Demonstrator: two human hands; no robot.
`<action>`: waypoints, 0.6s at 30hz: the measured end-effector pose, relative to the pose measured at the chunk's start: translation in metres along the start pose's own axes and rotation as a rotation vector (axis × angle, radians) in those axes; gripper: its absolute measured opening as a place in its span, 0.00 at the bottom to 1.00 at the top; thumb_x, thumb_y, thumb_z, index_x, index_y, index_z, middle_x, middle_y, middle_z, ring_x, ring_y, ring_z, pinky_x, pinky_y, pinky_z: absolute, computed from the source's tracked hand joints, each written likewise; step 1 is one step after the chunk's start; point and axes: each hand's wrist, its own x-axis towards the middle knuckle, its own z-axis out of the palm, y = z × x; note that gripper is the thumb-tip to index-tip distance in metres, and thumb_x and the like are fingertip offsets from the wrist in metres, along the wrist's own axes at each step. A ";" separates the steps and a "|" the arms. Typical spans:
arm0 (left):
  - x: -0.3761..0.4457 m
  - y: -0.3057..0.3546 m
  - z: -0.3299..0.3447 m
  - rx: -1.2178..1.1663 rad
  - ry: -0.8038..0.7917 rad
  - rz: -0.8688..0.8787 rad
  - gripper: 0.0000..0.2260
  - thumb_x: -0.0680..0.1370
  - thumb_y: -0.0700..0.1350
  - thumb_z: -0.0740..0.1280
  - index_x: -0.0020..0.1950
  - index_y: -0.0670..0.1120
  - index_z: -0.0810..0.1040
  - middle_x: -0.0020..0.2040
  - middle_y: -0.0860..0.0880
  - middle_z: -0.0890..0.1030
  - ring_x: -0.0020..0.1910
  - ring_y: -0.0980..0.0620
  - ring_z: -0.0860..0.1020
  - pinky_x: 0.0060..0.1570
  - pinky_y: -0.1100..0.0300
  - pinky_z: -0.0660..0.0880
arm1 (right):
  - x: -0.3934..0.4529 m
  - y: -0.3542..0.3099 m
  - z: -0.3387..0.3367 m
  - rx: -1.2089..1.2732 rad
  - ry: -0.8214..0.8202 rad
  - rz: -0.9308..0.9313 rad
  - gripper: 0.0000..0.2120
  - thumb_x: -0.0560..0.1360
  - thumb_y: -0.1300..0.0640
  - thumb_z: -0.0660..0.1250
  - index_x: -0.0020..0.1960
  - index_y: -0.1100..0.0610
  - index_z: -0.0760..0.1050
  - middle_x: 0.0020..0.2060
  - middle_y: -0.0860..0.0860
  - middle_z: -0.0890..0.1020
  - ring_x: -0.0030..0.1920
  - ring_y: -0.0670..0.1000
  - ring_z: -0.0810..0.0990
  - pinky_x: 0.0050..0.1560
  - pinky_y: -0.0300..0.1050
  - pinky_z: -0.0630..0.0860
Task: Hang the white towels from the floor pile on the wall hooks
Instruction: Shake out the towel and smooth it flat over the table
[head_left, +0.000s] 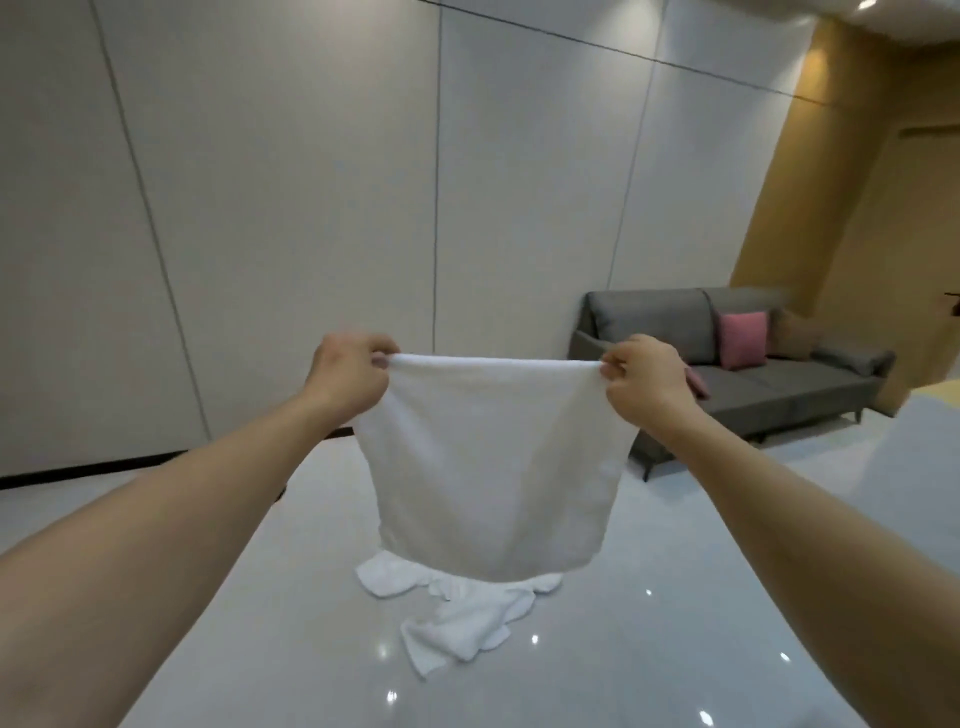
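While your arms reach out level in front of you, the panelled wall (260, 208) fills the left and centre, with a dark skirting strip along its base and glossy pale floor (234, 597) stretching open between you and it. Your left hand (348, 376) pinches the upper left corner of a white towel (493, 467), fingers curled onto the edge. From that corner the towel's top edge runs taut and nearly level across to your right hand (644, 376), which pinches the upper right corner the same way. Below both grips the towel hangs flat and clear of the floor, narrowing a little toward its lower edge. Directly beneath and just behind that lower edge, the floor pile (457, 613) of white towels lies crumpled on the tiles. Further right, a grey sofa (753, 379) stands against the wall with a pink cushion (743, 340) on it, well apart from the towel, and a yellow-brown wall (831, 182) rises behind it.
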 end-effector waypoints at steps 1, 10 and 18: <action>-0.002 -0.022 -0.023 0.076 0.022 -0.018 0.15 0.75 0.38 0.62 0.53 0.51 0.84 0.52 0.46 0.83 0.54 0.44 0.78 0.52 0.60 0.72 | 0.010 -0.028 0.019 0.017 -0.026 -0.046 0.09 0.75 0.64 0.64 0.49 0.61 0.83 0.48 0.56 0.81 0.50 0.59 0.78 0.48 0.44 0.70; -0.018 -0.237 -0.249 0.370 0.163 -0.251 0.14 0.72 0.33 0.59 0.46 0.46 0.82 0.46 0.44 0.81 0.50 0.41 0.77 0.46 0.56 0.74 | 0.052 -0.329 0.171 0.361 -0.183 -0.269 0.10 0.78 0.65 0.58 0.52 0.60 0.78 0.43 0.54 0.77 0.45 0.55 0.73 0.43 0.43 0.66; -0.080 -0.373 -0.430 0.425 0.388 -0.445 0.13 0.69 0.32 0.54 0.41 0.45 0.76 0.40 0.45 0.77 0.42 0.44 0.74 0.34 0.56 0.70 | 0.042 -0.587 0.262 0.452 -0.348 -0.564 0.11 0.74 0.67 0.56 0.48 0.61 0.77 0.47 0.58 0.80 0.46 0.57 0.75 0.42 0.46 0.69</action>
